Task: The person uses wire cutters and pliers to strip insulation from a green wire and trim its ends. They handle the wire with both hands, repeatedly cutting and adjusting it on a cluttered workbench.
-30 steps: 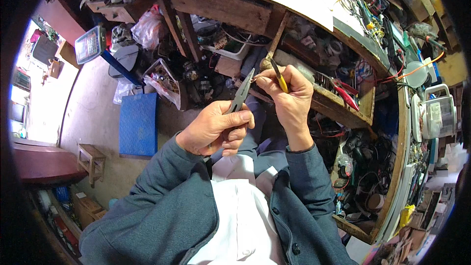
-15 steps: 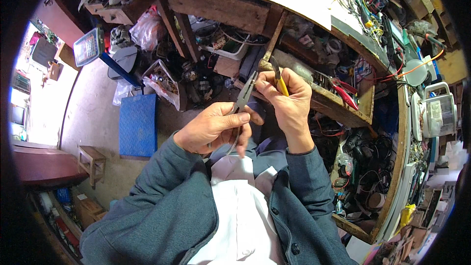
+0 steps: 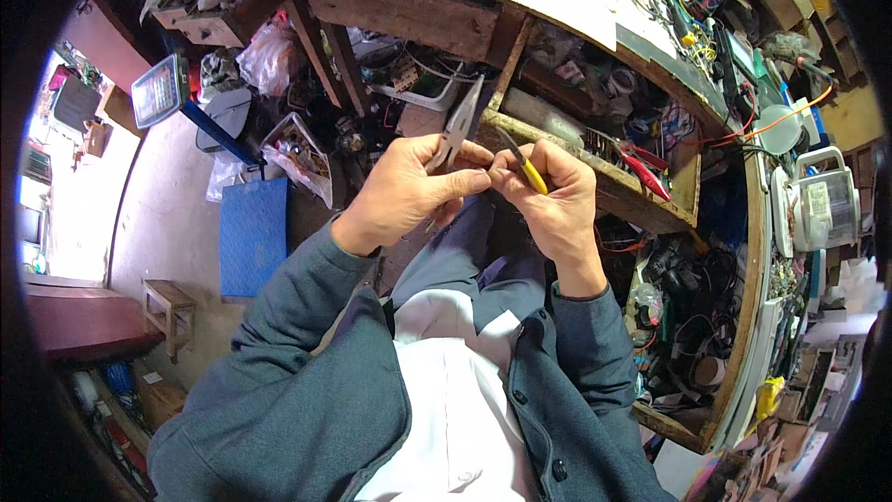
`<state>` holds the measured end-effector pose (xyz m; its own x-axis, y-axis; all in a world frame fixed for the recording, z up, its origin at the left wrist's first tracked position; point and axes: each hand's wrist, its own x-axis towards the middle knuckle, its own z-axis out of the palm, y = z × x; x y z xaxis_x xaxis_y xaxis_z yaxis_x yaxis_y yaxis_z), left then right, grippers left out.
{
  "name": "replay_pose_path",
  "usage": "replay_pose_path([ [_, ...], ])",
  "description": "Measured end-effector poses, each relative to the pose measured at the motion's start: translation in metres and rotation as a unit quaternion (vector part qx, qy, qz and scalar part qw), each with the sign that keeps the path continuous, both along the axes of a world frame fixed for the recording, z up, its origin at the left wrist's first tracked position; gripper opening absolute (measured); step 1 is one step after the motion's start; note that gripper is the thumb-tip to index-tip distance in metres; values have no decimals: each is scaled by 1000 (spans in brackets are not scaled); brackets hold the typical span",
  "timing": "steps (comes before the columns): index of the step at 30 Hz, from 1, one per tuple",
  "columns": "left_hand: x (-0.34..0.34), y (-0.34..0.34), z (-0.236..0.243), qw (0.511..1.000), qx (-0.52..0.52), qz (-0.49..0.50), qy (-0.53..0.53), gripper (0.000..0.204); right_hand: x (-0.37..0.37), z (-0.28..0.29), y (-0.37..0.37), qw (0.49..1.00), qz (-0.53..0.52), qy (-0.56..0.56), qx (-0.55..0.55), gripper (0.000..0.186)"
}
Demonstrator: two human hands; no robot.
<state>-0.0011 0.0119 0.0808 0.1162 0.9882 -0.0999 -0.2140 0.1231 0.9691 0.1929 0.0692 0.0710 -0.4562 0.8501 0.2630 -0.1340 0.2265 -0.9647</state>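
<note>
Above my lap both hands are close together, with thumbs and forefingers nearly meeting. My left hand point(image 3: 398, 193) is closed around long-nose pliers point(image 3: 457, 125), whose grey jaws stick up and away from me past my fingers. In my right hand point(image 3: 560, 200) sits a slim tool with a yellow handle point(image 3: 533, 176) and a dark, narrow tip pointing up and left. What kind of tool it is I cannot tell. The fingertips of my right hand also pinch together beside my left thumb; anything tiny between them is too small to make out.
A wooden workbench point(image 3: 400, 14) with a pink top runs ahead. At its right an open drawer point(image 3: 595, 177) holds tools, among them red-handled pliers point(image 3: 646, 175). A blue platform scale point(image 3: 254, 237) and a small wooden stool point(image 3: 168, 311) stand left. Tangled cables point(image 3: 692, 316) fill the lower right shelf.
My left hand has moved up and closer to my right hand, turning the pliers' jaws away from the right fingertips. The yellow-handled tool has tilted further left and sits slightly lower.
</note>
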Motion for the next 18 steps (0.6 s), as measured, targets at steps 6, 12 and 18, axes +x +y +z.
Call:
replay_pose_path([
  [6,-4,-3,-1,961,177,19,211,8,-4,4,-3,995,20,34,-87,25],
  [12,-3,-3,-15,854,409,76,313,11,1,6,6,903,121,89,-401,23],
  [18,1,-9,-16,992,80,77,62,13,-3,-2,1,980,17,24,-198,16],
])
